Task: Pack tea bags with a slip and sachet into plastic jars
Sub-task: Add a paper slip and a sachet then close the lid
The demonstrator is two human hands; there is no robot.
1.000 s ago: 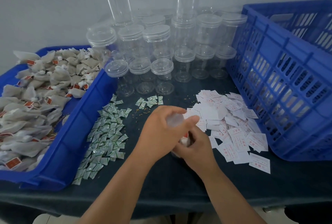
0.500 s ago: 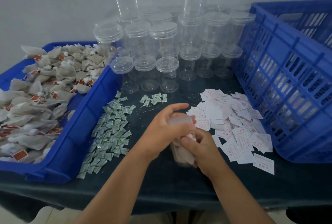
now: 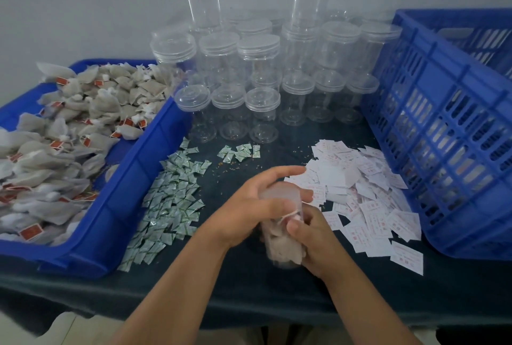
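Dark cloth is spread over the counter (image 3: pixel 249 303), and a pale wall is seen behind it. A clear plastic jar (image 3: pixel 279 260) is held upright between the two hands, near the front edge. It is stuffed with tea bags (image 3: pixel 278 239), which can be seen through its side. The jar's side is gripped by the right hand (image 3: pixel 313 236), with the fingers curled round it. The lid (image 3: pixel 279 192) on top of the jar is gripped by the left hand (image 3: pixel 249 206), with the thumb and fingers wrapped round its edge. The jar and lid are blurred, so it cannot be told if the lid is shut tight, or if the jar's bottom touches the cloth.

Just left of the left hand, a heap of small green sachets (image 3: pixel 171 200) is spread on the cloth. Further left, a blue tray (image 3: pixel 119 206) is filled with loose tea bags (image 3: pixel 69 128) with red tags. Just right of the right hand, a pile of white paper slips (image 3: pixel 368 195) with red print is heaped. Past the slips, a big blue crate (image 3: pixel 448 137) is set. Behind the hands, many empty jars (image 3: pixel 260 73) with lids are lined up in rows, some stacked. A few more green packets are scattered between the hands and those jars.
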